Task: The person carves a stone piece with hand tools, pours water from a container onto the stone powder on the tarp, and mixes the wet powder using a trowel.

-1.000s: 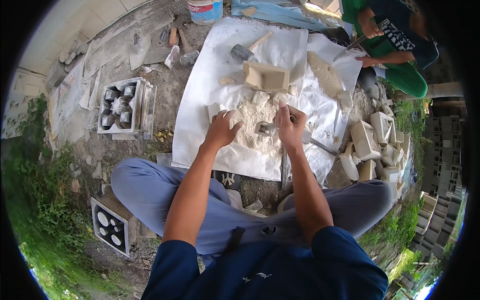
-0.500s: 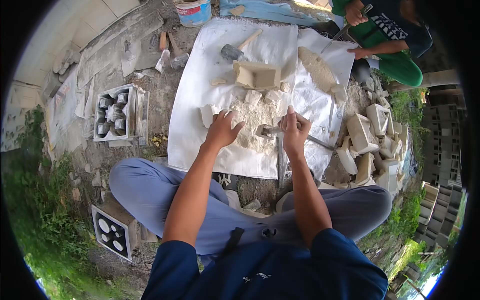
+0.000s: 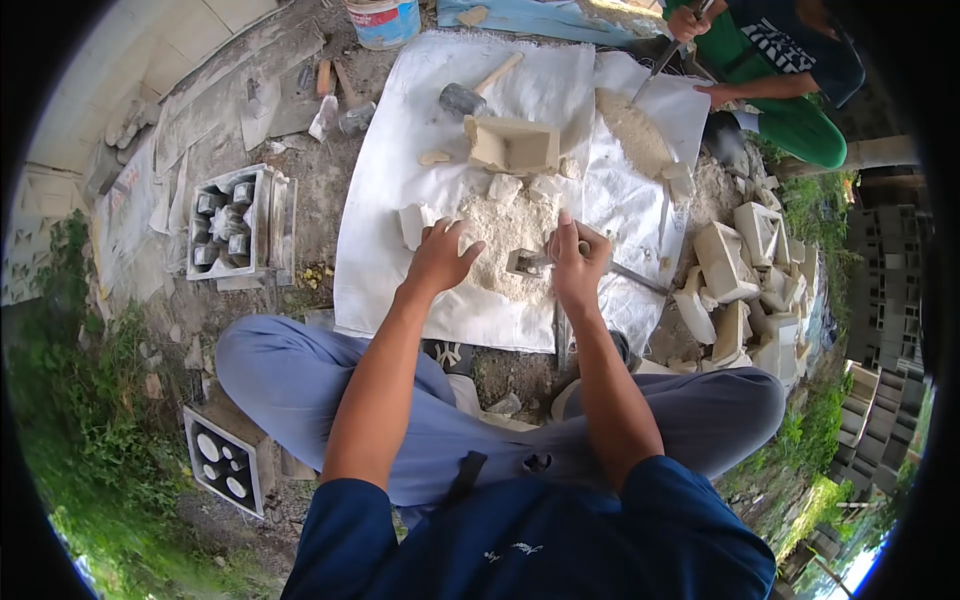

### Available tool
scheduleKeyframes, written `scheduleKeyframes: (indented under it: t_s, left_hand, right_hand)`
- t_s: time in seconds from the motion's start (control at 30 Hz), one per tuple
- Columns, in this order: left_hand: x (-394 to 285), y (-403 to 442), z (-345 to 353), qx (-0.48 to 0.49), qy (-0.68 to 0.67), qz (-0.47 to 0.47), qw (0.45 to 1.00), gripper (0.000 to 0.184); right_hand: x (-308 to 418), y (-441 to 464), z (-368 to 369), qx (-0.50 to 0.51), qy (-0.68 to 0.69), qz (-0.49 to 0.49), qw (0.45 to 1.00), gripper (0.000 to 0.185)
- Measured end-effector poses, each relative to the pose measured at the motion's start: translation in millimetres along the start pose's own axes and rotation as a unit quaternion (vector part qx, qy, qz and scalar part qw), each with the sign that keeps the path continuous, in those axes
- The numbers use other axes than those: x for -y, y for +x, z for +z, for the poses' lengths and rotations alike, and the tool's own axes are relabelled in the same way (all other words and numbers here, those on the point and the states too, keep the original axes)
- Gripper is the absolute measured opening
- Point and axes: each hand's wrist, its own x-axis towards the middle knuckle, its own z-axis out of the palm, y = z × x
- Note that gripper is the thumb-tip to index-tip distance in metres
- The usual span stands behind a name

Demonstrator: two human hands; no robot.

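My right hand [image 3: 580, 265] is closed around a hammer-like metal tool [image 3: 524, 262] with a blocky head. The head rests at the pile of pale crumbled material [image 3: 500, 222], and a bar runs out to the right from my grip. My left hand [image 3: 440, 260] is open, thumb and fingers apart, at the pile's left edge. Beside its fingertips lies a pale broken chunk [image 3: 412, 226]; I cannot tell whether they touch. Beyond the pile, a hollow block [image 3: 512, 146] shows its cavity. All of this lies on a white woven sheet [image 3: 375, 215].
A mallet [image 3: 462, 100] lies at the sheet's far side. Broken hollow blocks [image 3: 728, 262] are heaped on the right. To the left stands a metal mould [image 3: 230, 222]. A co-worker's hand [image 3: 688, 22] holds a metal tool at the upper right, near another crumbled heap [image 3: 632, 130].
My right hand and the tool have shifted slightly left. My left hand has barely moved. The co-worker's tool has swung more upright, with its tip at the heap.
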Motion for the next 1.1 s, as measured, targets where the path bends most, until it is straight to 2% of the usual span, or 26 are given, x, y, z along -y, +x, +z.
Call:
scheduleKeyframes:
  t_s: [0.1,0.13,0.17,0.2,0.27,0.33,0.47,0.57,0.6,0.67,0.73,0.77,0.87,0.9,1.03,1.1]
  left_hand:
    - [4.4,-1.8,-1.5,-0.011,-0.013,-0.002,1.0,0.06]
    - [6.5,-3.3,-1.2,-0.015,-0.01,0.003,1.0,0.059]
    - [6.8,-5.4,-0.5,-0.015,-0.009,0.003,1.0,0.059]
    - [5.2,-6.8,-1.2,-0.011,-0.015,-0.007,1.0,0.058]
    - [5.4,-1.0,-4.7,-0.015,-0.015,-0.012,1.0,0.057]
    - [7.3,-3.5,0.9,-0.019,-0.013,0.012,1.0,0.055]
    - [3.7,-7.1,-6.7,-0.033,-0.023,0.002,0.999,0.054]
    - [6.7,-8.9,-7.5,-0.052,-0.043,0.001,0.998,0.052]
    - [7.1,-9.0,-8.6,-0.054,-0.046,-0.003,0.998,0.052]
    - [6.5,-8.4,-10.6,-0.05,-0.038,-0.014,0.998,0.053]
    - [6.4,-7.4,-6.8,-0.048,-0.03,-0.013,0.998,0.053]
    - [7.5,-3.9,-6.8,-0.047,-0.022,-0.014,0.999,0.054]
    - [7.0,-2.0,-3.1,-0.06,-0.034,0.01,0.998,0.053]
    - [7.3,2.7,-5.0,-0.063,-0.031,0.013,0.997,0.053]
    - [13.5,-10.3,-4.6,-0.068,-0.041,0.012,0.997,0.05]
    - [13.1,-8.4,-8.8,-0.081,-0.049,0.013,0.995,0.045]
  right_hand:
    - [2.3,-0.3,3.4,0.012,0.019,0.007,1.0,0.051]
    - [-8.7,-3.6,2.8,0.012,0.016,0.007,1.0,0.051]
    - [-32.4,-8.8,3.3,0.025,-0.046,-0.026,0.998,0.05]
    - [-77.5,-17.2,-2.7,0.044,-0.1,0.016,0.994,0.051]
    - [-83.4,-18.4,0.5,0.026,-0.094,-0.016,0.995,0.052]
    - [-68.3,-13.3,4.7,0.022,-0.082,-0.004,0.996,0.051]
    - [-19.2,-11.0,16.0,0.007,-0.078,0.014,0.997,0.053]
    - [8.3,-15.7,22.7,0.032,-0.053,0.008,0.998,0.052]
    - [10.7,-17.1,24.9,0.033,-0.044,0.006,0.998,0.051]
    - [-25.9,-27.7,25.5,0.059,-0.09,-0.018,0.994,0.05]
    - [-80.4,-40.1,14.5,0.041,-0.133,-0.047,0.989,0.052]
    - [-71.5,-32.8,16.9,0.051,-0.102,-0.005,0.993,0.052]
    - [-53.7,-14.8,16.7,0.018,-0.043,0.034,0.998,0.053]
    - [-51.3,-14.4,17.0,0.007,-0.047,0.0,0.999,0.053]
    - [11.1,-13.3,27.0,0.041,-0.037,-0.01,0.998,0.052]
    - [3.1,-13.1,26.5,0.045,-0.016,-0.004,0.999,0.052]
